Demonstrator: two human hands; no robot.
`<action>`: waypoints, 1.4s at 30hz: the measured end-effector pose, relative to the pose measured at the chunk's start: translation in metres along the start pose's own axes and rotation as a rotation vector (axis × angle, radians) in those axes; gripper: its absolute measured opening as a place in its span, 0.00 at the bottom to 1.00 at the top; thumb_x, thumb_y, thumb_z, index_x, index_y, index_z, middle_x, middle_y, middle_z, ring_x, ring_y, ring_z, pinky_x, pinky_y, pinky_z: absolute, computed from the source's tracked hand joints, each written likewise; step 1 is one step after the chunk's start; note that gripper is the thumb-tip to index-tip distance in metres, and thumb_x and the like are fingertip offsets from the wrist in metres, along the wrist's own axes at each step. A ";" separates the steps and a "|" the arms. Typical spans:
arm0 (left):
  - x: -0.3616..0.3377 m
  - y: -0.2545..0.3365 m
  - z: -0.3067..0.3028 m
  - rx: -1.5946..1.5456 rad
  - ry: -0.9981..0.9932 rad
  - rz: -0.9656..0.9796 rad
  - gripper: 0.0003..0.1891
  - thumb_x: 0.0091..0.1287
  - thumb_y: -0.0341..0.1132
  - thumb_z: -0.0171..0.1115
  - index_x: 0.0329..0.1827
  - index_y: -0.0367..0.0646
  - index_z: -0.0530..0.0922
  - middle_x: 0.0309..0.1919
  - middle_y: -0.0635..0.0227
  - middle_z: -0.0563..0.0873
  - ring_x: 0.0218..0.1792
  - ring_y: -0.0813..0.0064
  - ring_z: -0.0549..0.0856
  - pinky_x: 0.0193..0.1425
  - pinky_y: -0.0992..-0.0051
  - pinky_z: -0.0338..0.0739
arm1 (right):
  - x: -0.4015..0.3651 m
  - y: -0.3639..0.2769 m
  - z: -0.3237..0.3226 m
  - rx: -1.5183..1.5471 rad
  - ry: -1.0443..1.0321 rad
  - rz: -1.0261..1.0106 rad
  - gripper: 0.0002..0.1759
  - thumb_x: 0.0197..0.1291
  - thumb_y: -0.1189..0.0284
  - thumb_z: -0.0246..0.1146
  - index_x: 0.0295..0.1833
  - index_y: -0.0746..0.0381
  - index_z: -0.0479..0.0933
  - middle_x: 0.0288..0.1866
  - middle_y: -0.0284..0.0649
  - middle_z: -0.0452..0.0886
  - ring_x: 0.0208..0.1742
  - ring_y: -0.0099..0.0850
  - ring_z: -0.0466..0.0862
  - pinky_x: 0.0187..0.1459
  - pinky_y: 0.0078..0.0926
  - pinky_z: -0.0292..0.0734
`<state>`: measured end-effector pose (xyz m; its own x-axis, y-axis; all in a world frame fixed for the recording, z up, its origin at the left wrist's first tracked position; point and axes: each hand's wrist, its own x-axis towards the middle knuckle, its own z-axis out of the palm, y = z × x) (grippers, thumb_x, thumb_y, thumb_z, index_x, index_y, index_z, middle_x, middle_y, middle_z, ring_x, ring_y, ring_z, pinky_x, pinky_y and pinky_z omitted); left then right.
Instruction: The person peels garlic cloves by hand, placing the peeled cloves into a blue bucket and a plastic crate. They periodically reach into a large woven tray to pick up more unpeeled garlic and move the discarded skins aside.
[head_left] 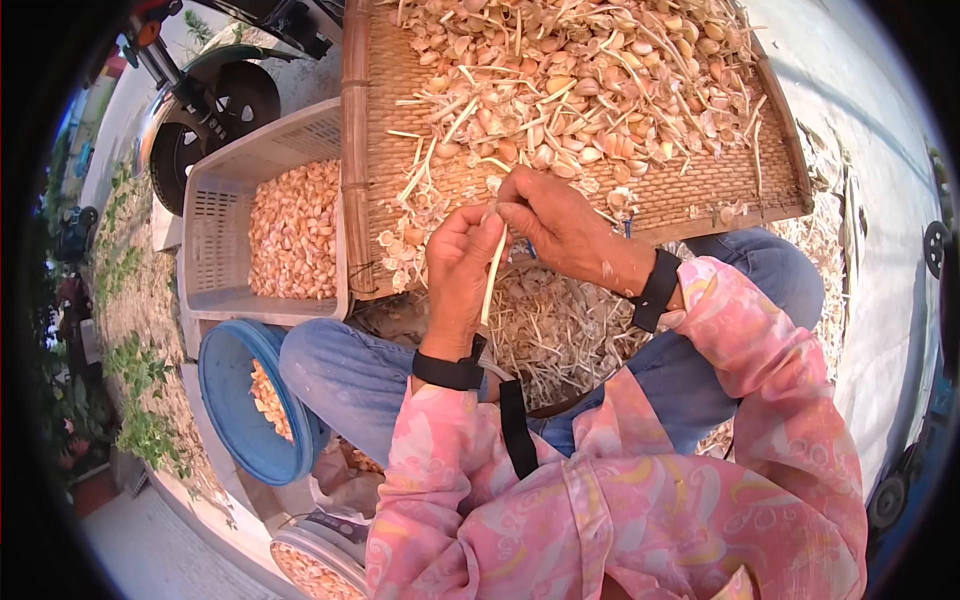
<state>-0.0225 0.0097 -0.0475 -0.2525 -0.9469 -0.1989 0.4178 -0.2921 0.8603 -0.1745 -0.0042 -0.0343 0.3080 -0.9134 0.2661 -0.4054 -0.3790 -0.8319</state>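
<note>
Gripping a thin pale straw-coloured stalk (491,285) near the middle of the frame, the left hand (455,275) is curled shut around its upper part, so that the stalk hangs down along the palm. The right hand (562,228), just right of it, is closed too, its fingertips (508,207) pinching the top end of the same stalk, where the two hands touch. A small blue thing shows under the right hand; what it is cannot be told. Both wrists wear black bands below pink patterned sleeves (640,500), and the hands hover above the person's blue-jeaned knees (350,375). Between the knees lies a loose heap of dry pale husks and stems (560,335). Just above the hands, filling the upper middle of the frame, a large flat woven bamboo tray (700,185) carries a spread of unpeeled garlic cloves and cut stalks (570,80); its near edge lies just behind the fingers. Left of the tray, a grey slotted plastic crate (215,230) holds a layer of peeled orange-tan cloves (295,230). Below it, at lower left, a round blue plastic basin (225,385) holds a few more cloves. At the bottom edge a pale-rimmed round bowl (310,550) with cloves is partly seen. In the upper left corner stands a black motorbike wheel (205,125).
</note>
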 end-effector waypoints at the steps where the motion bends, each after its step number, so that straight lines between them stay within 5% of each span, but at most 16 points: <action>1: -0.001 0.001 -0.001 0.008 -0.009 0.003 0.11 0.64 0.36 0.61 0.41 0.37 0.75 0.27 0.73 0.80 0.25 0.88 0.75 0.30 0.88 0.70 | 0.000 0.002 0.000 0.000 -0.019 -0.009 0.09 0.64 0.69 0.53 0.38 0.65 0.67 0.30 0.44 0.72 0.32 0.41 0.73 0.35 0.33 0.68; 7: -0.009 0.007 -0.003 0.055 -0.069 0.037 0.09 0.64 0.32 0.61 0.41 0.37 0.74 0.28 0.71 0.81 0.26 0.87 0.77 0.30 0.88 0.71 | 0.000 -0.001 -0.004 -0.015 -0.107 -0.046 0.10 0.65 0.69 0.49 0.37 0.66 0.65 0.30 0.47 0.71 0.31 0.45 0.73 0.34 0.36 0.67; 10: -0.010 0.003 -0.004 0.072 -0.100 0.072 0.08 0.64 0.31 0.60 0.42 0.38 0.73 0.29 0.70 0.81 0.27 0.86 0.77 0.31 0.88 0.71 | -0.001 0.000 -0.004 -0.059 -0.081 0.026 0.10 0.66 0.69 0.47 0.38 0.66 0.65 0.30 0.48 0.71 0.31 0.45 0.73 0.33 0.36 0.67; 13: -0.015 -0.001 0.002 0.038 -0.078 0.086 0.09 0.64 0.30 0.60 0.43 0.37 0.73 0.30 0.68 0.80 0.28 0.84 0.77 0.33 0.86 0.71 | -0.001 0.004 0.002 -0.029 0.077 -0.109 0.12 0.65 0.68 0.46 0.34 0.66 0.64 0.23 0.52 0.71 0.31 0.47 0.76 0.30 0.40 0.66; 17: -0.026 0.019 0.004 0.141 -0.033 0.183 0.09 0.65 0.30 0.59 0.45 0.37 0.74 0.33 0.67 0.82 0.30 0.84 0.78 0.36 0.85 0.73 | -0.001 -0.008 -0.003 0.574 0.084 0.360 0.14 0.66 0.66 0.47 0.39 0.67 0.68 0.26 0.50 0.70 0.29 0.49 0.72 0.34 0.39 0.69; 20: -0.031 0.065 -0.026 0.376 0.156 0.315 0.13 0.64 0.31 0.60 0.50 0.37 0.74 0.35 0.67 0.82 0.31 0.83 0.77 0.37 0.84 0.72 | -0.003 0.035 -0.003 -0.135 -0.136 0.070 0.17 0.67 0.63 0.47 0.38 0.67 0.70 0.27 0.51 0.73 0.28 0.49 0.74 0.33 0.41 0.69; 23: -0.022 0.111 -0.118 0.992 0.507 0.253 0.16 0.63 0.32 0.59 0.52 0.35 0.75 0.40 0.63 0.82 0.37 0.77 0.79 0.42 0.80 0.74 | -0.015 0.013 -0.003 -0.371 -0.383 0.206 0.24 0.66 0.56 0.46 0.34 0.66 0.75 0.27 0.52 0.79 0.32 0.49 0.80 0.36 0.48 0.72; 26: 0.005 0.107 -0.128 1.529 0.340 0.601 0.15 0.63 0.28 0.58 0.52 0.33 0.75 0.32 0.65 0.81 0.35 0.73 0.81 0.35 0.79 0.74 | -0.018 0.001 0.001 -0.485 -0.454 0.153 0.23 0.64 0.55 0.50 0.28 0.63 0.76 0.23 0.49 0.79 0.29 0.48 0.81 0.33 0.46 0.73; 27: 0.018 0.098 -0.099 1.169 0.241 0.407 0.14 0.61 0.28 0.59 0.50 0.33 0.77 0.38 0.59 0.81 0.40 0.66 0.81 0.37 0.74 0.75 | -0.019 0.002 0.005 -0.473 -0.438 0.123 0.22 0.63 0.56 0.51 0.29 0.63 0.76 0.23 0.49 0.79 0.29 0.48 0.81 0.33 0.46 0.74; 29: 0.047 0.081 -0.050 1.171 0.015 0.217 0.13 0.58 0.26 0.59 0.47 0.35 0.78 0.45 0.55 0.78 0.42 0.59 0.81 0.42 0.69 0.76 | -0.017 0.006 0.007 -0.445 -0.419 0.082 0.19 0.62 0.58 0.52 0.30 0.62 0.76 0.23 0.48 0.79 0.29 0.47 0.81 0.33 0.45 0.74; 31: 0.085 0.048 -0.042 1.509 -0.142 0.536 0.13 0.57 0.27 0.60 0.45 0.38 0.78 0.40 0.56 0.81 0.40 0.53 0.80 0.45 0.69 0.75 | -0.014 0.009 0.004 -0.417 -0.405 0.059 0.16 0.61 0.60 0.53 0.31 0.62 0.76 0.22 0.48 0.78 0.28 0.46 0.81 0.32 0.44 0.74; 35: 0.116 0.022 -0.043 1.819 -0.031 0.657 0.09 0.52 0.26 0.59 0.36 0.37 0.77 0.33 0.54 0.78 0.37 0.52 0.78 0.42 0.57 0.73 | -0.012 0.012 0.003 -0.425 -0.392 0.076 0.14 0.58 0.63 0.55 0.31 0.63 0.74 0.22 0.48 0.78 0.27 0.48 0.80 0.31 0.45 0.74; 41: 0.096 0.030 -0.034 1.908 -0.100 0.395 0.10 0.54 0.26 0.58 0.38 0.32 0.77 0.36 0.52 0.82 0.34 0.55 0.83 0.39 0.60 0.78 | -0.013 0.010 0.003 -0.365 -0.356 0.094 0.13 0.58 0.63 0.55 0.31 0.63 0.73 0.23 0.49 0.78 0.30 0.49 0.80 0.34 0.45 0.73; 42: 0.093 0.034 -0.034 1.708 -0.032 0.293 0.10 0.55 0.25 0.57 0.39 0.32 0.77 0.36 0.52 0.82 0.33 0.58 0.83 0.37 0.63 0.79 | -0.011 0.010 0.000 -0.322 -0.331 0.109 0.13 0.58 0.64 0.54 0.32 0.63 0.73 0.24 0.49 0.78 0.31 0.49 0.80 0.35 0.45 0.73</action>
<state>-0.0015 -0.0931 -0.0526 -0.3682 -0.9292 0.0328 -0.8652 0.3554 0.3536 -0.1814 0.0021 -0.0454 0.4858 -0.8736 -0.0273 -0.6803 -0.3583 -0.6394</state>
